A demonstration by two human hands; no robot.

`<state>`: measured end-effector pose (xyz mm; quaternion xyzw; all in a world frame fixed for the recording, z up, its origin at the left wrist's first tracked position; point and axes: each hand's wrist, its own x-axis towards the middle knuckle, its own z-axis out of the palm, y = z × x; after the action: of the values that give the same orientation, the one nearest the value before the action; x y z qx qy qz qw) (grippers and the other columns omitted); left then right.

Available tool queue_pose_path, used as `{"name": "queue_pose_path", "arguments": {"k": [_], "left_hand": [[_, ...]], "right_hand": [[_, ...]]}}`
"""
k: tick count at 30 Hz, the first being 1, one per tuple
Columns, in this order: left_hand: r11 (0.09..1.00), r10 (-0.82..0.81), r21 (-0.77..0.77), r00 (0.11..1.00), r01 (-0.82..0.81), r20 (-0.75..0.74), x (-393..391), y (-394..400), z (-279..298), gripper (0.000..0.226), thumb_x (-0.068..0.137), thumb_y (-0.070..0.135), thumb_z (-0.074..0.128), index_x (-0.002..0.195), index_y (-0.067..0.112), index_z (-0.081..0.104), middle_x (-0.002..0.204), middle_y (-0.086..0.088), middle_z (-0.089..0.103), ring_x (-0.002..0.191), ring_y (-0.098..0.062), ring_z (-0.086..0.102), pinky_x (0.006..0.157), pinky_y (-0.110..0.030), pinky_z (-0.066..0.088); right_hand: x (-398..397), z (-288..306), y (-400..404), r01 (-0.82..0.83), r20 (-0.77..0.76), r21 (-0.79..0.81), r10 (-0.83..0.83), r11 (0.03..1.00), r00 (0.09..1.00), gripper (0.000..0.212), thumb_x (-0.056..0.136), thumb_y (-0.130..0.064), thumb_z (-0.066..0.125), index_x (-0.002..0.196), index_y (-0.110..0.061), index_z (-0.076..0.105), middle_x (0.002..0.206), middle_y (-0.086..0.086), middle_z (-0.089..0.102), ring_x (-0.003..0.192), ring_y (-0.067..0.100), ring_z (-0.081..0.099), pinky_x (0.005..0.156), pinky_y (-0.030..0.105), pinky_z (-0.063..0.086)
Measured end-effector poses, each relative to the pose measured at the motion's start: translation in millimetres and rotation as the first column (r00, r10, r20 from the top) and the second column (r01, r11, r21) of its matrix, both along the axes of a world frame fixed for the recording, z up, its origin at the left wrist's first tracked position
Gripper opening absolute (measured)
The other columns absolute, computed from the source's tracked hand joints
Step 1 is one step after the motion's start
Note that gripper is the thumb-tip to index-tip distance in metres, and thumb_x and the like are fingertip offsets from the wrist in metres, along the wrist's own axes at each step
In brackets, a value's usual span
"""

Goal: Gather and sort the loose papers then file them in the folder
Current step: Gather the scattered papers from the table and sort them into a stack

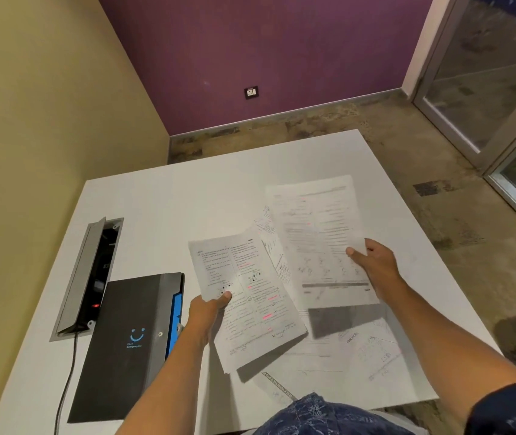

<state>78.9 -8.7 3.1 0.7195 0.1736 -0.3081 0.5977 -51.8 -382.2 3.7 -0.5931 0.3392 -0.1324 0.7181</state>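
Observation:
My left hand (pixel 207 312) grips a thin stack of printed sheets (pixel 250 296) by its left edge, lifted off the white table (pixel 162 202). My right hand (pixel 372 265) pinches another printed sheet (pixel 316 233) at its right edge, thumb on top, held up beside the first stack. More loose papers (pixel 357 350) lie flat on the table beneath both, partly shadowed. The black folder (pixel 124 340) with a blue smile logo and a blue edge lies closed on the table to the left of my left arm.
An open cable box (pixel 90 274) is sunk into the table at the left, with a black cable (pixel 66 381) running toward the near edge. A yellow wall stands at the left, a purple wall behind, glass doors at the right.

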Motion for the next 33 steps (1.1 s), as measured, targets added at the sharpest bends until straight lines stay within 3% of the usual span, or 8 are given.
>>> {"name": "queue_pose_path", "arguments": {"k": [2, 5, 9, 15, 18, 22, 27, 33], "left_hand": [[0.997, -0.039, -0.068, 0.999, 0.037, -0.019, -2.4, -7.2, 4.4, 0.033, 0.091, 0.011, 0.077, 0.123, 0.014, 0.067, 0.108, -0.011, 0.079, 0.100, -0.033, 0.075, 0.078, -0.043, 0.064], [0.983, -0.080, -0.167, 0.996, 0.073, -0.038, -3.4, -20.8, 7.9, 0.027, 0.094, 0.007, 0.072, 0.120, 0.014, 0.070, 0.113, -0.011, 0.079, 0.104, -0.031, 0.075, 0.089, -0.045, 0.060], [0.987, -0.115, -0.121, 0.989, 0.103, -0.092, -6.0, -32.3, 19.5, 0.023, 0.104, 0.016, 0.059, 0.095, 0.008, 0.079, 0.090, -0.019, 0.077, 0.065, -0.023, 0.074, 0.057, -0.031, 0.058], [0.973, -0.196, -0.144, 0.973, 0.178, -0.121, -10.8, -37.1, 33.6, 0.036, 0.109, 0.022, 0.049, 0.107, -0.002, 0.075, 0.100, -0.024, 0.070, 0.081, -0.033, 0.068, 0.074, -0.039, 0.056], [0.987, -0.127, -0.115, 0.985, 0.114, -0.117, -14.7, -45.4, 46.2, 0.071, 0.104, 0.067, 0.030, 0.090, 0.015, 0.077, 0.070, -0.009, 0.073, 0.054, -0.020, 0.070, 0.049, -0.026, 0.054], [0.945, -0.131, -0.310, 0.990, 0.108, -0.054, -12.9, -52.5, 55.9, 0.086, 0.084, 0.088, 0.024, 0.119, 0.027, 0.073, 0.112, -0.008, 0.079, 0.102, -0.029, 0.075, 0.075, -0.038, 0.062], [0.870, -0.429, -0.179, 0.885, 0.459, 0.181, -4.0, -51.0, 62.4, 0.033, 0.092, 0.029, 0.077, 0.124, 0.024, 0.073, 0.123, 0.000, 0.076, 0.115, -0.019, 0.072, 0.098, -0.036, 0.058], [0.901, -0.393, -0.093, 0.889, 0.423, 0.234, -7.9, -56.4, 55.2, 0.030, 0.093, 0.012, 0.075, 0.115, 0.032, 0.072, 0.115, 0.012, 0.078, 0.105, -0.005, 0.074, 0.087, -0.019, 0.057]], "right_hand": [[5.2, 0.6, 16.5, -0.102, -0.030, 0.004, 0.102, 0.995, 0.994, 0.024, 0.088, -0.009, 0.081, 0.111, -0.016, 0.075, 0.110, 0.006, 0.080, 0.099, 0.022, 0.078, 0.086, 0.034, 0.063], [8.4, -2.5, 48.2, -0.198, -0.038, 0.027, 0.199, 0.980, 0.979, 0.027, 0.083, -0.011, 0.086, 0.108, -0.014, 0.076, 0.109, 0.009, 0.080, 0.096, 0.022, 0.079, 0.080, 0.029, 0.064], [5.9, -5.8, 76.8, -0.276, -0.038, 0.058, 0.278, 0.959, 0.960, 0.037, 0.083, -0.009, 0.086, 0.117, -0.012, 0.071, 0.113, 0.007, 0.079, 0.102, 0.024, 0.076, 0.078, 0.026, 0.062], [7.7, 8.6, 82.9, -0.321, 0.069, 0.268, 0.315, 0.908, 0.947, 0.064, 0.084, -0.005, 0.084, 0.138, -0.023, 0.056, 0.127, -0.002, 0.074, 0.115, 0.016, 0.071, 0.088, 0.026, 0.059], [9.5, 9.8, 86.6, -0.387, 0.097, 0.271, 0.375, 0.881, 0.922, 0.061, 0.083, -0.004, 0.084, 0.138, -0.017, 0.062, 0.131, 0.002, 0.073, 0.121, 0.022, 0.069, 0.102, 0.039, 0.055], [13.5, 14.4, 81.2, -0.328, 0.086, 0.247, 0.317, 0.912, 0.945, 0.058, 0.081, 0.000, 0.084, 0.133, -0.016, 0.065, 0.128, 0.007, 0.074, 0.118, 0.027, 0.071, 0.103, 0.048, 0.055], [16.1, 31.6, 68.4, -0.302, 0.171, 0.116, 0.281, 0.946, 0.944, 0.055, 0.074, -0.006, 0.089, 0.124, -0.019, 0.070, 0.122, 0.008, 0.077, 0.112, 0.030, 0.074, 0.092, 0.042, 0.062], [5.9, 39.1, 59.0, -0.319, 0.109, -0.022, 0.320, 0.947, 0.941, 0.061, 0.049, -0.031, 0.101, 0.105, -0.022, 0.080, 0.107, 0.004, 0.080, 0.100, 0.021, 0.077, 0.077, 0.029, 0.063]]}}
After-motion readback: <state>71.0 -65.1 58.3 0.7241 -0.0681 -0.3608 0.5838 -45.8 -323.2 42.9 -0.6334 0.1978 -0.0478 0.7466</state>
